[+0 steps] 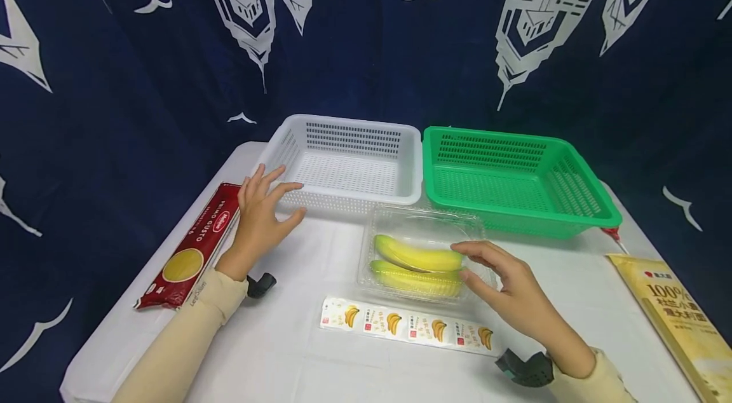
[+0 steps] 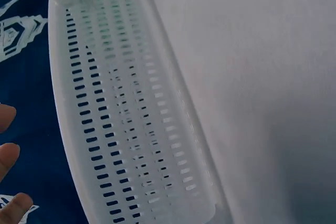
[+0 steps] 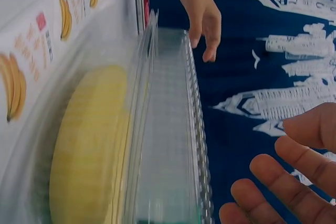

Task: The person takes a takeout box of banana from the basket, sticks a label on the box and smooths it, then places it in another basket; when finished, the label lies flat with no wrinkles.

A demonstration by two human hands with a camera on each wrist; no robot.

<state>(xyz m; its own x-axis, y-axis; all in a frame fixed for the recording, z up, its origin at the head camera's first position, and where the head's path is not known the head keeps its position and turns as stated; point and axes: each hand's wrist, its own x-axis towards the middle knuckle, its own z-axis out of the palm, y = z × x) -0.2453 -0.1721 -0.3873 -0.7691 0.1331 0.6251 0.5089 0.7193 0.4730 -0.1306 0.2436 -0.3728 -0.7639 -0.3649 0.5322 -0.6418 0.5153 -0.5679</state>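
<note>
Two yellow bananas [image 1: 416, 255] with greenish ends lie side by side in a clear plastic box [image 1: 366, 276] on the table. In the right wrist view a banana [image 3: 86, 145] shows through the clear plastic. My right hand [image 1: 509, 285] is at the box's right side, thumb and fingers apart with nothing between them; whether its fingertips touch the plastic I cannot tell. By the near left corner of the white basket [image 1: 360, 196], my left hand [image 1: 263, 218] hovers with spread fingers and holds nothing. Its fingertips [image 2: 9, 156] appear at the left wrist view's edge.
A green basket [image 1: 526, 215] stands right of the white one. A strip of banana-print stickers [image 1: 420, 327] lies before the box. To the left is a red spaghetti pack [image 1: 197, 244]; a yellow pack [image 1: 675, 320] lies at the right edge. A dark patterned cloth hangs behind.
</note>
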